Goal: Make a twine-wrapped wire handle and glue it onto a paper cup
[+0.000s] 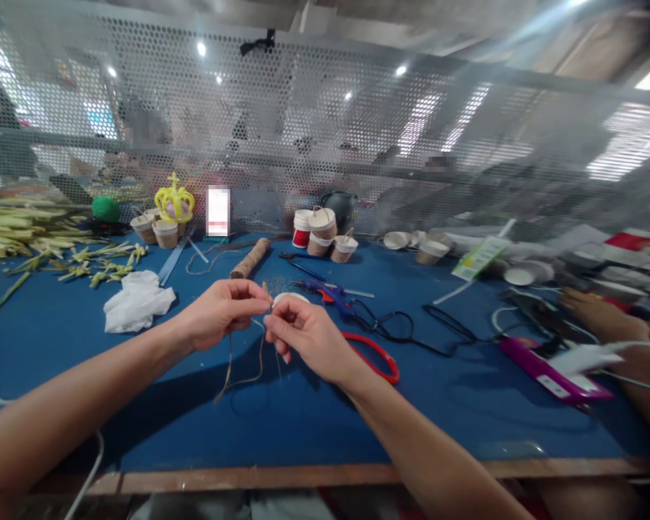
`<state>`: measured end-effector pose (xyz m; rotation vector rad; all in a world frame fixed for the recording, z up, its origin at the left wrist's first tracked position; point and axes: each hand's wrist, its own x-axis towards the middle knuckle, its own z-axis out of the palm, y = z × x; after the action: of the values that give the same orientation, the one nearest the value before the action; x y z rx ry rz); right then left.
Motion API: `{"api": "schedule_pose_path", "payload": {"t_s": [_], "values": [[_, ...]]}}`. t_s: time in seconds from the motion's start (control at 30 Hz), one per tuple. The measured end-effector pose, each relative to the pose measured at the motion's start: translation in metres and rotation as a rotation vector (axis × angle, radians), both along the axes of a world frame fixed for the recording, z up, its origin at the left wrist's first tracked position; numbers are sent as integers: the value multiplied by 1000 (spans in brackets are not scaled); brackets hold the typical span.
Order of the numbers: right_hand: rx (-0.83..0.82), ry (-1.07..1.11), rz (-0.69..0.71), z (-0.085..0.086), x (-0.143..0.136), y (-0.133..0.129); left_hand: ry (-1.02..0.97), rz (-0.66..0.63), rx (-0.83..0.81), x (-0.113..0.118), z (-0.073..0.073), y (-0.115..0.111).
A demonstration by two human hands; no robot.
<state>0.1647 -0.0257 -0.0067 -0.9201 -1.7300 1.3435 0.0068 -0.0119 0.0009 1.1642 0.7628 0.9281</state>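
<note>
I have my left hand [222, 312] and right hand [306, 334] pinched on the twine [243, 361] above the blue surface [195, 412], ends dangling; best I keep it taut and work close to the fingers.

Two hands [222, 312] [306, 334], one twine [249, 361], one glue gun [330, 295].

Bright overhead glare — edges warped, background blurred.
</note>
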Motion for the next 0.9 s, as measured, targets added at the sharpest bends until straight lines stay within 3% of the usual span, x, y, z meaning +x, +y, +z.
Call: {"api": "schedule_pose_path", "payload": {"t_s": [0.57, 0.7, 0.83, 0.9], "values": [[17, -5, -37, -2, -3, -2, -51, 124, 34, 10, -5, -5], [18, -31, -30, -1, 1, 1, -47, 45, 18, 5, -5, -2], [74, 30, -83, 5, 8, 7, -31, -137, -48, 1, -4, -2], [75, 66, -28, 7, 11, 8, -19, -236, -96, 2, -3, -4]]}}
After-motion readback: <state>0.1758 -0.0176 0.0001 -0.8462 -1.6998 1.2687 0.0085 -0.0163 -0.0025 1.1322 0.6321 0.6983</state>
